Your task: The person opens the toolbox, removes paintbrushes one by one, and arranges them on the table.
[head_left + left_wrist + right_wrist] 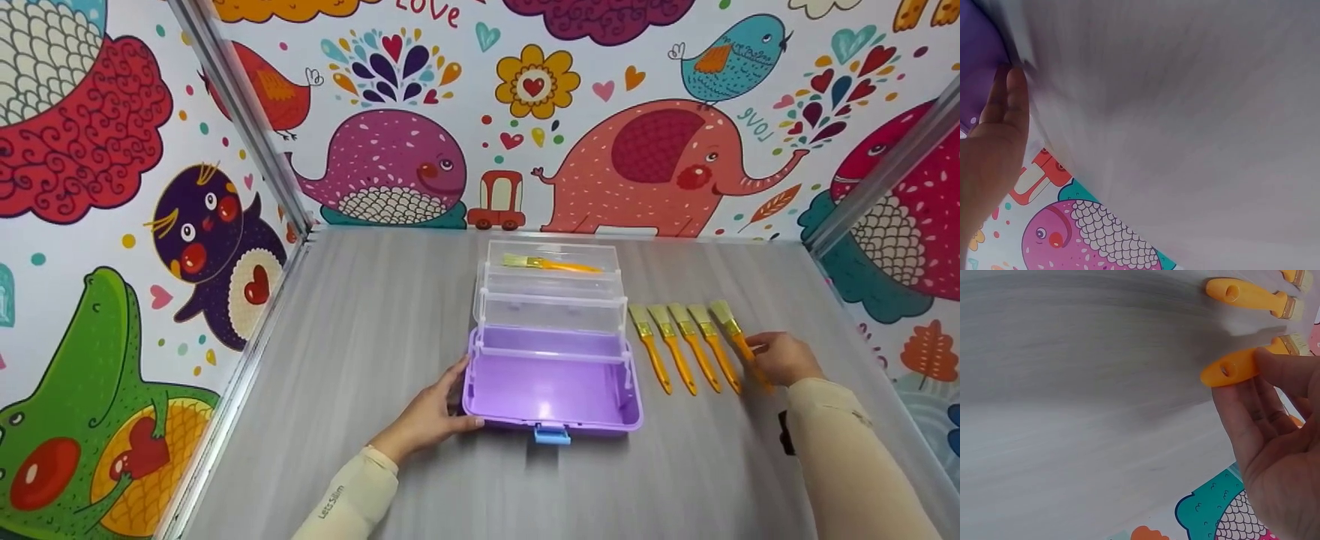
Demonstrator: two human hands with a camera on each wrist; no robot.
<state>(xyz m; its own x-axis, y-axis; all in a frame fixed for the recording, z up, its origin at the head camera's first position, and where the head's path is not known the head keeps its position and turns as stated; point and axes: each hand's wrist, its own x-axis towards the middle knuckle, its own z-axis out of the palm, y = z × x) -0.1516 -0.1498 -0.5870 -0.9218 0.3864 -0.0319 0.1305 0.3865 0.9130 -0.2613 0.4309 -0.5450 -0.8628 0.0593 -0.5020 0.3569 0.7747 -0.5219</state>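
A purple toolbox (555, 386) stands with its lid up and its clear trays (551, 311) raised in steps behind. My left hand (431, 411) rests on its front left corner, fingers fairly straight along the side (972, 73) and thumb at the front edge. To the right, my right hand (787, 358) pinches the orange handle of a paintbrush (1235, 367) between thumb and fingers. Its pale bristles point away from me. Several like paintbrushes (679, 349) lie in a row beside it, and another paintbrush (559, 264) lies in the rear clear tray.
A blue latch (552, 434) hangs at the box's front. Walls printed with cartoon animals (652, 172) bound the grey table (360, 315) at the back and sides. A small black object (786, 433) shows partly behind the right forearm.
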